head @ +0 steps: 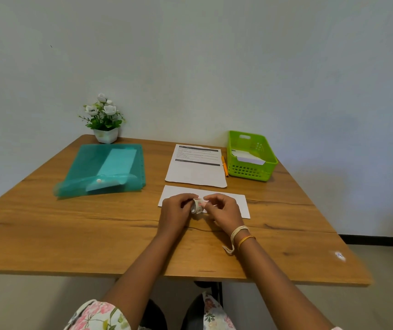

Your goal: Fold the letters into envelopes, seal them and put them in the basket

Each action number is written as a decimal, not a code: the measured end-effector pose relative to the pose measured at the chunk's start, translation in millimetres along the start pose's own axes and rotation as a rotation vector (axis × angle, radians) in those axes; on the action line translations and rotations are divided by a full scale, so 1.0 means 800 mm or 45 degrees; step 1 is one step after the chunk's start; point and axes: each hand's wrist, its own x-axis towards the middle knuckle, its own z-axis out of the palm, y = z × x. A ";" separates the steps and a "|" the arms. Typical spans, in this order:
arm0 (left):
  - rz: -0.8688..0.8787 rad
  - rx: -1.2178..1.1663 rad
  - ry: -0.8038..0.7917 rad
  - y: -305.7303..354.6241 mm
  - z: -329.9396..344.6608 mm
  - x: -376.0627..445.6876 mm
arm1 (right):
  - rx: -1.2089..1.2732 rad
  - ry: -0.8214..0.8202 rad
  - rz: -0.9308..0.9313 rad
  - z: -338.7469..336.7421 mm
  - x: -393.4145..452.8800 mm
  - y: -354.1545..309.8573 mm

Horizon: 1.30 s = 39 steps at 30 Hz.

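A white envelope (238, 201) lies flat on the wooden table (71, 229) near the middle. Just over its near edge both hands meet on a small patterned tape roll (196, 206). My left hand (175, 211) grips the roll from the left. My right hand (224, 211) pinches at the roll's right side with thumb and forefinger. Behind the envelope lies a printed letter sheet (196, 167). The green plastic basket (250, 171) stands at the back right with a white envelope (247, 157) inside it.
An orange pen (224, 165) lies between the letter and the basket. A teal plastic folder (105, 170) with a sheet inside lies at the left. A potted white flower (103, 120) stands at the back left by the wall.
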 end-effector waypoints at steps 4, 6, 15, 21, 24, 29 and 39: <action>0.000 -0.009 -0.023 0.001 0.000 -0.002 | -0.195 0.030 -0.207 -0.001 0.002 -0.013; 0.012 -0.024 -0.014 0.002 -0.001 -0.002 | -0.297 -0.065 -0.276 -0.003 0.005 -0.017; -0.067 -0.007 -0.001 0.002 0.001 0.000 | -0.463 -0.087 -0.458 -0.011 0.006 -0.020; -0.079 -0.029 -0.002 0.004 -0.002 -0.001 | -0.208 -0.007 -0.239 -0.003 0.005 -0.014; -0.085 -0.035 -0.009 0.005 -0.002 -0.001 | 0.018 0.030 -0.120 -0.001 0.006 -0.011; -0.093 -0.060 0.005 0.003 -0.001 0.000 | 0.199 0.061 -0.035 0.001 0.008 -0.007; -0.140 -0.153 0.133 0.003 -0.003 0.002 | 0.459 0.194 0.133 -0.001 0.012 -0.002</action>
